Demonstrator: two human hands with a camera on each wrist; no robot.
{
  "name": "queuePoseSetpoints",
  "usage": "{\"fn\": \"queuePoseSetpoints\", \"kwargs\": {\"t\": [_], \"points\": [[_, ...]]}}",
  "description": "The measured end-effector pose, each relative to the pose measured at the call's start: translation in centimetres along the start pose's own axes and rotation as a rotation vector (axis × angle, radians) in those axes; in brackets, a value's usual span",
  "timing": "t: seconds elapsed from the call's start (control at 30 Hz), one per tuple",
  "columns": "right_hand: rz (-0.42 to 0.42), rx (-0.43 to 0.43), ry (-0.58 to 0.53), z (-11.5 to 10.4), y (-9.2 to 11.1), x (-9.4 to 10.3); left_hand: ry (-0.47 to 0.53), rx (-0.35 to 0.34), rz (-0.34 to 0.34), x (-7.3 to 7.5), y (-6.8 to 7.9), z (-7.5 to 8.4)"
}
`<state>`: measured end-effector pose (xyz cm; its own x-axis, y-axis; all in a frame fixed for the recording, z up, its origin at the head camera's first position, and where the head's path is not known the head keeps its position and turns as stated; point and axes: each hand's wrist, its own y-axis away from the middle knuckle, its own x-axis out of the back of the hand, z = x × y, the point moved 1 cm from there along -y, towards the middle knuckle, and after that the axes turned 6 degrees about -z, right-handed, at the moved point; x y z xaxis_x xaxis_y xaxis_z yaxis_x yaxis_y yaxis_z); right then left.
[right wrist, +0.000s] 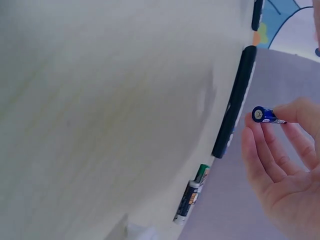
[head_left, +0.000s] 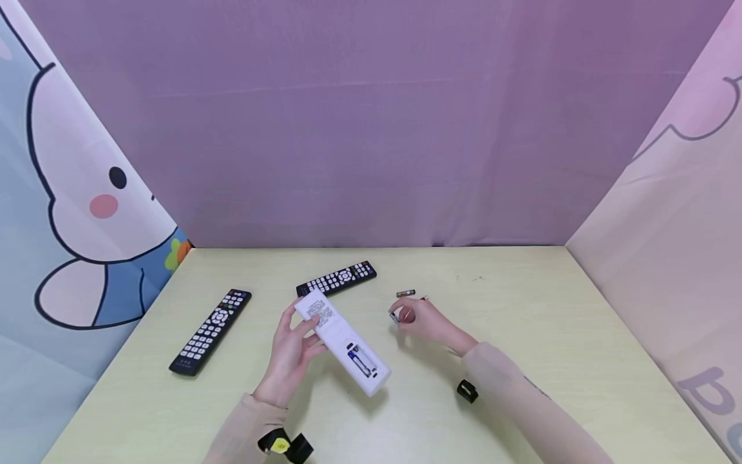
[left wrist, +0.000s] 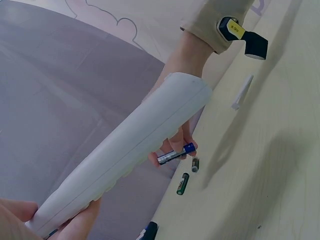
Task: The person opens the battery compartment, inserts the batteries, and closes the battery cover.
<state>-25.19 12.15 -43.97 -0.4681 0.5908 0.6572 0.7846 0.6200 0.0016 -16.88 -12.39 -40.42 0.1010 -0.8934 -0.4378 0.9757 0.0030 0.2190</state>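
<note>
In the head view, your left fingers (head_left: pixel 286 317) curl round the white remote (head_left: pixel 341 338) above the tabletop (head_left: pixel 580 361); one battery (head_left: pixel 362 362) appears seated, one slot left. Left wrist: a white piece (left wrist: pixel 243 92), probably its cover, lies detached. Right wrist: your right fingers (right wrist: pixel 254 162) pinch a blue battery (right wrist: pixel 263 115), not yet fitted.

Room over bench (head_left: pixel 614 351) right of the right hand (head_left: pixel 430 322), narrow gap between it and white remote (head_left: pixel 341 336), batteries (left wrist: pixel 182 184) blocking ahead, black remotes (head_left: pixel 210 334) at left
</note>
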Motion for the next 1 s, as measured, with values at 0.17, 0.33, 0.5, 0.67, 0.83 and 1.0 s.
{"fn": "queuePoseSetpoints", "kwargs": {"t": [0.17, 0.33, 0.5, 0.67, 0.83, 1.0], "points": [[0.005, 0.05, -0.028, -0.7, 0.7, -0.1, 0.005, 0.004, 0.0, 0.0, 0.0, 0.1], [0.022, 0.045, -0.069, -1.6, 1.4, -0.3, 0.0, 0.001, -0.001, 0.0, 0.0, 0.2], [0.045, 0.047, -0.1, -2.6, 2.1, -0.3, -0.003, 0.0, 0.0, -0.1, -0.1, 0.2], [0.05, 0.05, -0.129, -3.6, 2.8, -0.4, -0.001, 0.004, 0.006, -0.1, -0.1, 0.2], [0.043, 0.08, -0.157, -4.7, 3.5, -0.6, -0.004, 0.002, 0.015, -0.1, -0.2, 0.2], [0.043, 0.106, -0.152, -6.0, 4.2, -0.8, 0.0, -0.001, 0.024, -0.1, -0.3, 0.2]]}}
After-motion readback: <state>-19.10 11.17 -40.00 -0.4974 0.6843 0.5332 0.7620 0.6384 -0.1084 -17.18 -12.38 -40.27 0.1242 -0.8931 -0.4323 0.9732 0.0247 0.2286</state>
